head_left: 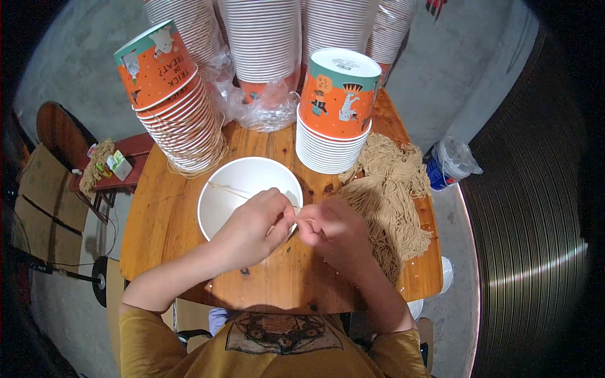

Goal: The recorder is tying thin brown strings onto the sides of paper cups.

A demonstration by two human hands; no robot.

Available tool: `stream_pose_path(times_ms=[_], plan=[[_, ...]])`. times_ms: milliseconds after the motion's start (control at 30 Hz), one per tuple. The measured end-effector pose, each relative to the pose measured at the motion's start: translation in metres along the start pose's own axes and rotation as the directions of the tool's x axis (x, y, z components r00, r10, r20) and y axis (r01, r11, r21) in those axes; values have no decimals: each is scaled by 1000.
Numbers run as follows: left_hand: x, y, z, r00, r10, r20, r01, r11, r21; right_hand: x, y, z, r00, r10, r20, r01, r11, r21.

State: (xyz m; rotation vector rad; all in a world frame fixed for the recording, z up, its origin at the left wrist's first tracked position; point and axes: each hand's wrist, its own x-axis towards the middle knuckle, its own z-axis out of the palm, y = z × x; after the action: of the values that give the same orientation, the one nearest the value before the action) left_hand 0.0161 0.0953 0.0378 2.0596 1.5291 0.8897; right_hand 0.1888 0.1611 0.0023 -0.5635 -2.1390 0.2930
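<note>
My left hand (255, 225) and my right hand (337, 232) meet over the near right rim of a white paper bucket (242, 173), its open mouth facing up. Both are closed in a pinch on a thin tan string (233, 190), their fingertips almost touching. One stretch of the string runs from the fingers across the bucket's mouth to its far left side. The bucket's lower part is hidden by my left hand and forearm. Beside my right hand lies a large loose bundle of tan yarn (394, 201).
A leaning stack of orange buckets (157, 69), with strings round it, and an upside-down stack (340, 107) stand on the wooden table (164, 220). Tall wrapped stacks (261, 38) rise behind crumpled plastic (268, 107). A red bench (135, 157) stands left, a blue pail (441, 173) right.
</note>
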Motion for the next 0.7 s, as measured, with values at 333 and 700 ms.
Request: stream_pose_path(times_ms=[333,700], plan=[[-4,3,-3,979,206,2,-198,939,280,2,-5,-4,995,35,89,-43,995,85],[-34,10,-8,995,-79,60,66,978,196,10,2,-30,903,224,367,-319,921,222]])
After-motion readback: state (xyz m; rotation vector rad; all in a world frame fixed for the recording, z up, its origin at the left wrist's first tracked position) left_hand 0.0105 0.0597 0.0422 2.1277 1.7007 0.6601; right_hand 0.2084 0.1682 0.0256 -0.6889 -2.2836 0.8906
